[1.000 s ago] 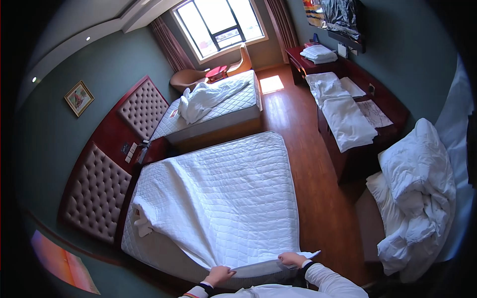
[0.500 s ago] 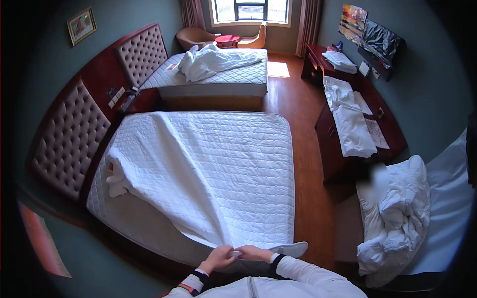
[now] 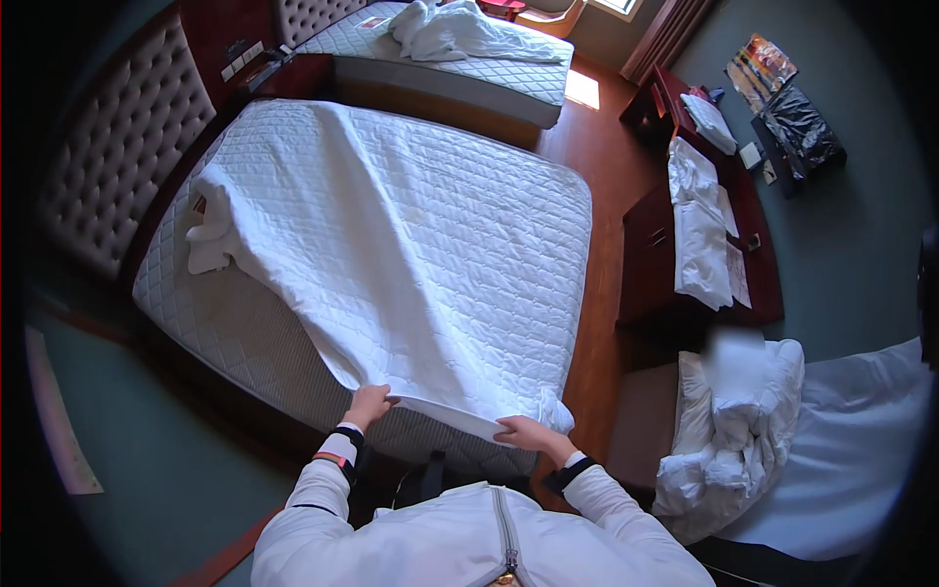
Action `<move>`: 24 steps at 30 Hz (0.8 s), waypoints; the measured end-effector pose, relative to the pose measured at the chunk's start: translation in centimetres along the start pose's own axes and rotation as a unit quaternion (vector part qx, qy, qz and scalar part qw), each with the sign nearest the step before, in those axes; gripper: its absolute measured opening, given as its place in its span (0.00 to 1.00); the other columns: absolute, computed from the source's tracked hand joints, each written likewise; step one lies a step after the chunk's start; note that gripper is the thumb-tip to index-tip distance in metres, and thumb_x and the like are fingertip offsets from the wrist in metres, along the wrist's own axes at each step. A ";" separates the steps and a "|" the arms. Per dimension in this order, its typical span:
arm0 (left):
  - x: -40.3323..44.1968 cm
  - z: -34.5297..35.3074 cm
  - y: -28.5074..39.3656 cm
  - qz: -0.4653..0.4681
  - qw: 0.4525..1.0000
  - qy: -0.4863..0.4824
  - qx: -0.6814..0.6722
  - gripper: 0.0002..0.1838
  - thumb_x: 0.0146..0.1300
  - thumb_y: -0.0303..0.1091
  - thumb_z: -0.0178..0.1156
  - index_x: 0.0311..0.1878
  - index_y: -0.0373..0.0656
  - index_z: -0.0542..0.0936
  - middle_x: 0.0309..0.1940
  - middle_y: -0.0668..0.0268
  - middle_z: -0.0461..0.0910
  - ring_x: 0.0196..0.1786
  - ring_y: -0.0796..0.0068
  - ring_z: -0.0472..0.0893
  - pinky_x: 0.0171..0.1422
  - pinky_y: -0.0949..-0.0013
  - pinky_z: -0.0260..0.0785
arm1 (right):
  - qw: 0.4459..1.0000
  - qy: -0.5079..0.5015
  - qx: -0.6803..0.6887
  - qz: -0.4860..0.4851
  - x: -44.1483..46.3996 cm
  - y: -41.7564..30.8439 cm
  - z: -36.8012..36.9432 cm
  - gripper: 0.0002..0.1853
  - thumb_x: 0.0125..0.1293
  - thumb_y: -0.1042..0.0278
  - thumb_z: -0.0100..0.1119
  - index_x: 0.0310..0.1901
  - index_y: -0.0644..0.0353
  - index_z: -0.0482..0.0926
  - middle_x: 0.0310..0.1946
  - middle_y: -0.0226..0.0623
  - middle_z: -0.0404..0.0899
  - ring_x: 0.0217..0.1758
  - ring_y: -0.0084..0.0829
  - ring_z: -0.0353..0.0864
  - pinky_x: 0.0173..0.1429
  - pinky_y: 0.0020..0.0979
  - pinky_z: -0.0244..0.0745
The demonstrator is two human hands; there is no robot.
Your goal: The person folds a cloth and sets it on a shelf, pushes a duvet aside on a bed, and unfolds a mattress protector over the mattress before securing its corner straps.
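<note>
A white quilted mattress pad [image 3: 460,245] covers much of the near bed, with a long raised fold running down its middle. My left hand [image 3: 369,405] is closed on the pad's near edge. Farther right along that same edge, my right hand [image 3: 528,433] grips it too, and the edge stretches between them. Bare mattress [image 3: 254,338] shows at the left and beneath the lifted edge. The pad's corner hangs bunched beside my right hand. At the head end, part of the pad lies crumpled.
A second bed [image 3: 391,73] carries rumpled white bedding [image 3: 469,37]. Tufted headboards [image 3: 132,137] line the left wall. Along the right, a dark red desk [image 3: 646,249] holds white linens [image 3: 699,240]. A bunched white duvet [image 3: 729,450] lies at lower right.
My hands have moved apart, left hand to the left and right hand to the right, lifting and spreading the pad's edge between them. The view has tilted down and turned.
</note>
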State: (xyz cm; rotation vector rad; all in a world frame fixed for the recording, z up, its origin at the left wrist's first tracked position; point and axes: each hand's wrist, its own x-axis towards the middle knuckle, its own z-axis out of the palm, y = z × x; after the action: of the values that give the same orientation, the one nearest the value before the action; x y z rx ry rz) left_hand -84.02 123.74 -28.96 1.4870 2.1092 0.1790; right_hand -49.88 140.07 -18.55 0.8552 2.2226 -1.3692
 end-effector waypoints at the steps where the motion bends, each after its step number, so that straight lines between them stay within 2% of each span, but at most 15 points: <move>1: -1.2 -0.8 -0.3 -0.020 1.000 -0.014 0.012 0.22 0.61 0.54 0.59 0.35 0.41 0.82 0.34 0.53 0.83 0.42 0.51 0.82 0.46 0.52 0.73 | 1.000 0.005 0.006 0.009 0.5 0.2 0.8 0.26 0.63 0.54 0.58 0.57 0.65 0.76 0.50 0.51 0.80 0.54 0.48 0.78 0.59 0.38 0.71; 5: -7.0 -3.2 -0.5 -0.085 0.991 -0.074 0.067 0.26 0.60 0.60 0.57 0.37 0.43 0.84 0.35 0.54 0.84 0.42 0.53 0.83 0.47 0.54 0.74 | 1.000 0.011 0.003 0.028 2.9 1.7 3.7 0.25 0.62 0.53 0.59 0.54 0.64 0.78 0.48 0.51 0.81 0.52 0.49 0.79 0.57 0.41 0.72; 8: -10.5 -4.0 -0.9 -0.109 0.984 -0.102 0.096 0.27 0.59 0.62 0.58 0.37 0.44 0.84 0.35 0.55 0.84 0.43 0.54 0.83 0.48 0.55 0.74 | 0.998 -0.042 -0.047 0.011 5.1 1.9 5.6 0.24 0.63 0.52 0.59 0.52 0.64 0.78 0.48 0.51 0.81 0.53 0.48 0.78 0.57 0.40 0.72; 11: -10.8 -3.2 -1.7 -0.078 0.990 -0.069 0.091 0.21 0.57 0.55 0.60 0.35 0.44 0.83 0.33 0.54 0.83 0.40 0.52 0.83 0.46 0.53 0.74 | 0.994 -0.082 -0.074 0.024 6.7 0.4 6.2 0.26 0.60 0.53 0.62 0.54 0.63 0.75 0.49 0.53 0.78 0.53 0.50 0.77 0.58 0.42 0.71; 13: -9.4 -3.7 -0.6 -0.051 0.995 -0.041 0.078 0.17 0.56 0.50 0.62 0.33 0.44 0.82 0.32 0.53 0.83 0.39 0.51 0.82 0.44 0.52 0.74 | 0.998 -0.023 -0.034 -0.046 6.9 -1.3 6.8 0.29 0.59 0.54 0.64 0.58 0.62 0.71 0.51 0.53 0.76 0.56 0.51 0.74 0.59 0.42 0.70; 14: -8.5 -4.0 0.3 -0.027 0.996 -0.011 0.082 0.10 0.53 0.40 0.61 0.31 0.44 0.81 0.29 0.53 0.82 0.37 0.50 0.82 0.42 0.51 0.74 | 0.997 0.005 -0.015 -0.079 7.0 -2.1 6.9 0.31 0.58 0.55 0.65 0.60 0.61 0.69 0.53 0.53 0.74 0.57 0.51 0.73 0.60 0.42 0.69; 16: -6.6 -5.0 3.2 0.031 0.996 0.025 0.077 0.06 0.50 0.35 0.60 0.29 0.43 0.79 0.28 0.54 0.81 0.36 0.50 0.82 0.41 0.50 0.73 | 0.982 0.083 -0.019 -0.168 7.4 -4.1 7.3 0.35 0.55 0.58 0.68 0.62 0.59 0.65 0.55 0.52 0.70 0.61 0.52 0.69 0.62 0.42 0.68; 19: -4.2 -7.1 8.3 0.111 0.988 0.059 0.088 0.07 0.48 0.30 0.61 0.30 0.42 0.76 0.29 0.56 0.79 0.37 0.51 0.80 0.43 0.52 0.72 | 0.954 0.176 -0.026 -0.241 8.0 -7.4 7.1 0.34 0.53 0.60 0.68 0.61 0.59 0.66 0.54 0.51 0.71 0.61 0.51 0.68 0.62 0.42 0.67; 22: -2.8 -8.4 10.7 0.146 0.982 0.100 0.059 0.06 0.48 0.26 0.58 0.31 0.41 0.73 0.29 0.56 0.76 0.38 0.52 0.77 0.41 0.52 0.69 | 0.964 0.151 0.029 -0.218 9.8 -8.1 7.6 0.32 0.52 0.63 0.67 0.59 0.59 0.67 0.54 0.51 0.71 0.61 0.50 0.69 0.62 0.44 0.67; 23: -2.6 -8.6 11.0 0.152 0.982 0.099 0.061 0.06 0.49 0.26 0.58 0.32 0.41 0.73 0.29 0.56 0.76 0.38 0.52 0.77 0.42 0.52 0.69 | 0.960 0.167 0.062 -0.217 10.4 -8.1 7.8 0.25 0.55 0.65 0.62 0.55 0.59 0.69 0.48 0.52 0.76 0.55 0.51 0.74 0.57 0.45 0.70; 24: -2.6 -8.7 11.0 0.155 0.981 0.097 0.061 0.07 0.49 0.25 0.58 0.33 0.41 0.73 0.30 0.56 0.76 0.39 0.52 0.77 0.42 0.53 0.69 | 0.965 0.157 0.067 -0.197 10.3 -8.3 7.5 0.22 0.57 0.65 0.60 0.54 0.59 0.70 0.46 0.52 0.77 0.52 0.52 0.75 0.55 0.46 0.71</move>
State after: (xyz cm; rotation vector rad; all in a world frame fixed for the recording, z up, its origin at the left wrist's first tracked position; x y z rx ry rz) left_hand -78.66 127.24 -16.27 1.9387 2.0544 0.3256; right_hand -62.98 133.62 -22.74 0.7400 2.6787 -1.6763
